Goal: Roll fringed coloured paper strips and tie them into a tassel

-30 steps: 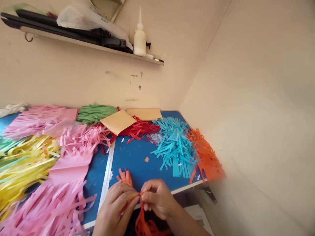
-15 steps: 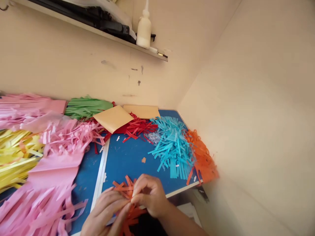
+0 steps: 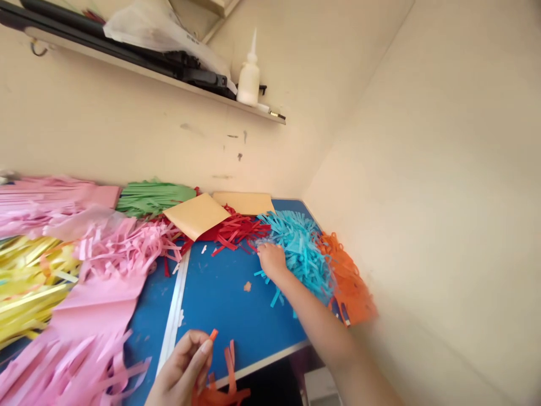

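The left hand [image 3: 186, 363] pinches an orange strip [image 3: 214, 335], with orange fringe [image 3: 220, 396] at its four o'clock. At its one o'clock, the right hand [image 3: 271, 261] is stretched to pale-blue bits [image 3: 265, 239] beside the blue fringe [image 3: 302, 242]; its grip I cannot tell. It looks like a pick-up, calling for a fine fingertip pinch.

6 o'clock: right hand [image 3: 273, 260], its fingertip contact too small to tell; forearm [image 3: 323, 324] covers part of blue fringe [image 3: 298, 242]. 7 o'clock: left hand [image 3: 186, 363] cut off near wrist; pinched orange tip's [image 3: 214, 335] link to orange strips [image 3: 230, 369] hidden.
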Tool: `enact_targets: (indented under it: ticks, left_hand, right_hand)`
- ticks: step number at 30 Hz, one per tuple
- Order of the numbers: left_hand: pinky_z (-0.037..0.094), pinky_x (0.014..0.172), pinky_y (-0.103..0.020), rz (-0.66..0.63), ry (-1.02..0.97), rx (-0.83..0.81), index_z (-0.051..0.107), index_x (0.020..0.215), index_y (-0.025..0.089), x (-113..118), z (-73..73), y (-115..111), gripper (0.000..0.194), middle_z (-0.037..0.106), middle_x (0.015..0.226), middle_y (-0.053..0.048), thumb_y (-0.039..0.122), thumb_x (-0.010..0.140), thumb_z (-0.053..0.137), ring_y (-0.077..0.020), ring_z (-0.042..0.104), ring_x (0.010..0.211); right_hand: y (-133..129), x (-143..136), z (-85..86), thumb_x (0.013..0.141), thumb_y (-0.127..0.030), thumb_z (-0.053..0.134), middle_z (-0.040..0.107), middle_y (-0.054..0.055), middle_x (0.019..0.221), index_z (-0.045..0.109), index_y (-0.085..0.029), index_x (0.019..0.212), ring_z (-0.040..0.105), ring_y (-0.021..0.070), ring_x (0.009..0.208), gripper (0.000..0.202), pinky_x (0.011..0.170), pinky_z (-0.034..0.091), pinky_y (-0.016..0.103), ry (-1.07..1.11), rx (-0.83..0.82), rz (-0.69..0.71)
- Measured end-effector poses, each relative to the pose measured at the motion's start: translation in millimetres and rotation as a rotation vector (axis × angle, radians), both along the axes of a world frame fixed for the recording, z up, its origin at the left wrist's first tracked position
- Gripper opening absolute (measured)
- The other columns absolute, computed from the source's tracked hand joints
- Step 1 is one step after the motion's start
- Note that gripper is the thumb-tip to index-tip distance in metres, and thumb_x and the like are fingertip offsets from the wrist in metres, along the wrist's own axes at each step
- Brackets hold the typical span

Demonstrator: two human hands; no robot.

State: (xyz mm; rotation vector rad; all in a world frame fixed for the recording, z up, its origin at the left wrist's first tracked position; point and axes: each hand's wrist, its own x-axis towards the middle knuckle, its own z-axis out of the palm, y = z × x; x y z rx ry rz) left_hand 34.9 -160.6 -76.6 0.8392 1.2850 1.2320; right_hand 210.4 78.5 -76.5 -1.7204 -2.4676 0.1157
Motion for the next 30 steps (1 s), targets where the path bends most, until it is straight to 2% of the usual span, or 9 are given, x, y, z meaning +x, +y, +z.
enact_targets:
  ticks: [5, 9, 11, 13, 15, 18, 22, 26, 30]
  left_hand:
    - [0.045, 0.052, -0.023, -0.063, 0.163, -0.036, 0.070, 0.084, 0.019, -3, -6.4, 1, 0.050, 0.057, 0.061, 0.003, 0.067, 0.072, 0.066, -0.0119, 0.050, 0.053]
    - [0.046, 0.051, -0.022, -0.047, 0.215, -0.056, 0.075, 0.088, 0.018, -2, -5.0, 0, 0.050, 0.064, 0.063, 0.001, 0.065, 0.070, 0.069, -0.0123, 0.052, 0.052]
    - [0.047, 0.049, -0.022, -0.003, 0.249, -0.012, 0.076, 0.081, 0.018, 0, -2.7, 0, 0.047, 0.066, 0.063, -0.001, 0.064, 0.069, 0.070, -0.0129, 0.054, 0.051]
    - [0.048, 0.048, -0.022, 0.037, 0.276, 0.060, 0.076, 0.078, 0.019, 3, -0.1, 0, 0.044, 0.069, 0.065, -0.002, 0.062, 0.070, 0.070, -0.0141, 0.058, 0.052]
    - [0.052, 0.053, -0.022, 0.042, 0.322, 0.154, 0.076, 0.076, 0.020, 6, 3.1, 0, 0.039, 0.073, 0.069, -0.003, 0.058, 0.072, 0.070, -0.0164, 0.064, 0.059]
    - [0.056, 0.060, -0.023, 0.019, 0.423, 0.261, 0.076, 0.075, 0.022, 10, 9.8, -3, 0.032, 0.074, 0.071, -0.003, 0.052, 0.077, 0.068, -0.0177, 0.069, 0.066]
    - [0.055, 0.058, -0.020, 0.023, 0.579, 0.419, 0.075, 0.074, 0.024, 10, 20.0, -8, 0.026, 0.073, 0.068, -0.002, 0.045, 0.084, 0.064, -0.0145, 0.069, 0.061]
    - [0.053, 0.057, -0.015, -0.003, 0.692, 0.554, 0.076, 0.078, 0.026, 5, 24.2, -11, 0.022, 0.074, 0.070, 0.000, 0.038, 0.088, 0.061, -0.0112, 0.070, 0.060]
    - [0.054, 0.057, -0.015, -0.040, 0.697, 0.493, 0.076, 0.078, 0.027, 1, 23.2, -12, 0.018, 0.075, 0.070, 0.002, 0.038, 0.085, 0.064, -0.0121, 0.071, 0.060]
  right_hand:
    - [-11, 13, 27.2, 0.096, -0.016, 0.050, 0.070, 0.009, 0.107, 0.068, -0.017, 0.110, 0.062, 0.0220, 0.103, 0.023, 0.092, 0.037, 0.034, 0.098, 0.022, -0.049]
    - [-69, 16, 47.1, 0.096, -0.017, 0.048, 0.069, 0.007, 0.107, 0.069, -0.017, 0.107, 0.061, 0.0188, 0.103, 0.024, 0.094, 0.040, 0.031, 0.341, 0.060, -0.009]
    - [-114, 12, 43.2, 0.092, -0.021, 0.056, 0.069, 0.004, 0.096, 0.072, -0.019, 0.095, 0.063, 0.0167, 0.094, 0.017, 0.087, 0.046, 0.027, 0.767, -0.121, 0.159]
    - [-155, 5, 31.7, 0.085, -0.027, 0.068, 0.069, 0.003, 0.089, 0.074, -0.020, 0.085, 0.064, 0.0167, 0.085, 0.009, 0.080, 0.049, 0.026, 1.127, -0.373, 0.211]
    - [-185, -3, 18.7, 0.079, -0.032, 0.076, 0.070, 0.003, 0.086, 0.075, -0.021, 0.081, 0.065, 0.0174, 0.082, 0.011, 0.077, 0.051, 0.027, 1.375, -0.568, 0.129]
    - [-206, -12, 6.6, 0.074, -0.038, 0.080, 0.071, 0.003, 0.082, 0.072, -0.020, 0.081, 0.067, 0.0183, 0.079, 0.021, 0.077, 0.053, 0.029, 1.576, -0.683, -0.033]
    - [-209, -12, 5.2, 0.071, -0.040, 0.082, 0.069, 0.001, 0.075, 0.066, -0.019, 0.080, 0.066, 0.0173, 0.070, 0.028, 0.071, 0.053, 0.029, 1.582, -0.683, -0.087]
    - [-210, -4, 8.8, 0.080, -0.032, 0.075, 0.069, 0.002, 0.078, 0.067, -0.019, 0.082, 0.064, 0.0157, 0.073, 0.016, 0.073, 0.050, 0.027, 1.386, -0.486, 0.031]
    - [-210, 0, 13.1, 0.084, -0.029, 0.070, 0.069, 0.002, 0.086, 0.067, -0.019, 0.087, 0.062, 0.0149, 0.079, 0.011, 0.078, 0.048, 0.027, 1.280, -0.490, 0.153]
